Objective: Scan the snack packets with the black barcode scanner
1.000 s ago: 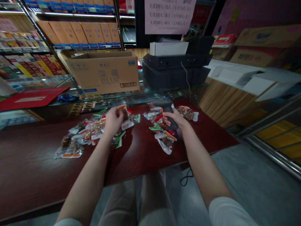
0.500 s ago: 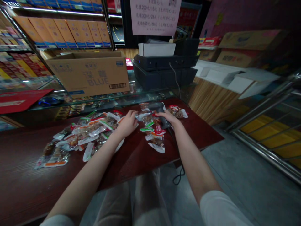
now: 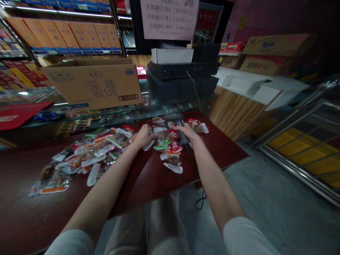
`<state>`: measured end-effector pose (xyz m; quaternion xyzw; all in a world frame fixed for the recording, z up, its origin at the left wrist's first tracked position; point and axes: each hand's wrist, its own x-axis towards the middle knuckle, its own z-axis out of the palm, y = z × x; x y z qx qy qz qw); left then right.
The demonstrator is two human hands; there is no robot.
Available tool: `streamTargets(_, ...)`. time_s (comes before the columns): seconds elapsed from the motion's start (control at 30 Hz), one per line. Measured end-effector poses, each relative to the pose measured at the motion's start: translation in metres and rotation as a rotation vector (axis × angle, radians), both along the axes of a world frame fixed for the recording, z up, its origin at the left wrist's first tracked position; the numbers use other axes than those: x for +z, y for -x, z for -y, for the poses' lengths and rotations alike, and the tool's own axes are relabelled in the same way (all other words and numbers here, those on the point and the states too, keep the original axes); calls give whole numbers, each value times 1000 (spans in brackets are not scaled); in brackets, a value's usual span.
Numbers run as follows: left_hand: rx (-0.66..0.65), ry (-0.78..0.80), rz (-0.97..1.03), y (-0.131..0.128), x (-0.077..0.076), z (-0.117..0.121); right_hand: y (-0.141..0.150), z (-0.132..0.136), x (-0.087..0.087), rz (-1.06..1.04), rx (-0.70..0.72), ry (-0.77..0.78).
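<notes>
My left hand (image 3: 143,136) is closed on a small clear snack packet (image 3: 149,145), whose pale edge pokes out below the fingers. It stands between a large heap of snack packets (image 3: 98,150) and a smaller group. My right hand (image 3: 189,132) is wrapped round the handle of a dark barcode scanner (image 3: 182,137). The scanner's head points left, over the smaller group of packets (image 3: 162,142) with green, red and orange edges. One more red-and-clear packet (image 3: 197,126) lies to the right, beyond my right hand.
The dark red table (image 3: 143,177) ends at a corner on the right. Behind it stand an open cardboard box (image 3: 95,85) and a black cash drawer (image 3: 180,83) on a glass counter. A scanner cable (image 3: 200,202) hangs below the edge. A metal rack (image 3: 297,170) stands at right.
The view has shifted slightly, so most things sit a little further left. The packet under my left hand shows more clearly. My right hand keeps its hold on the scanner.
</notes>
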<state>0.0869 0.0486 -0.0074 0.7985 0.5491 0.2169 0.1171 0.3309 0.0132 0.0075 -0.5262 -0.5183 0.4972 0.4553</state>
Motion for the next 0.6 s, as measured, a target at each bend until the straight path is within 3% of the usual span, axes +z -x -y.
streamTargets(0.2,21,-72,285,25,17,24,2,6,7,-101,-117,-11)
streamTargets(0.37,-30,-122,543,55,34,49,6,13,13,-140,-100,-32)
streamTargets(0.5,-63,-330,529,73,31,67,14,20,21,-107,-29,-93)
streamTargets(0.6,-195,-501,383,86,25,74,20,27,28,-101,31,-139)
